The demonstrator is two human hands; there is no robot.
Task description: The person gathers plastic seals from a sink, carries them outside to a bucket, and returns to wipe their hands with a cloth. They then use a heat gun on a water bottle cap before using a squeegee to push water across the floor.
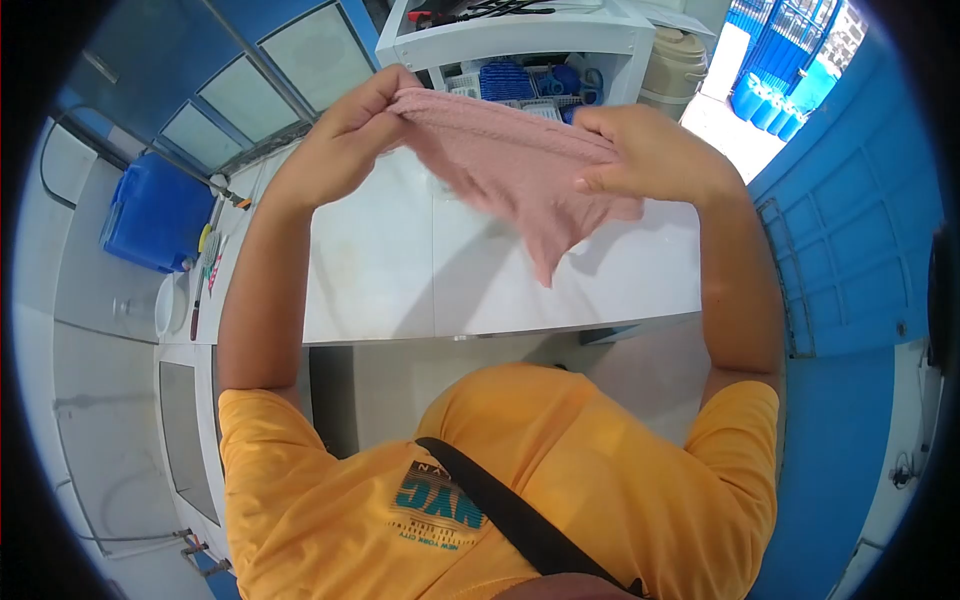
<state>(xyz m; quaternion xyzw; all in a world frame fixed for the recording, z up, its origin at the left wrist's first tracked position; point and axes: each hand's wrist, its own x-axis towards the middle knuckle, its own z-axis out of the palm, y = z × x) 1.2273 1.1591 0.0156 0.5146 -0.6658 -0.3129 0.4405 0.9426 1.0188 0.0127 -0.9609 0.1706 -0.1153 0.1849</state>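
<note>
A pink cloth [515, 160] is stretched between my two hands above the white counter [370, 280]. My left hand [355, 135] is closed on its upper left corner. At the right end, my right hand [655, 155] pinches the cloth with the thumb in front. The lower part of the cloth hangs down in a point, slightly blurred, and casts a shadow on the counter.
Behind the cloth stands a white shelf unit [520, 42] with baskets and blue items inside. A blue jerrycan [155, 212] and a white bowl [171, 305] are at the left. A beige container [675, 65] stands at the back right, near a doorway with blue barrels [765, 105].
</note>
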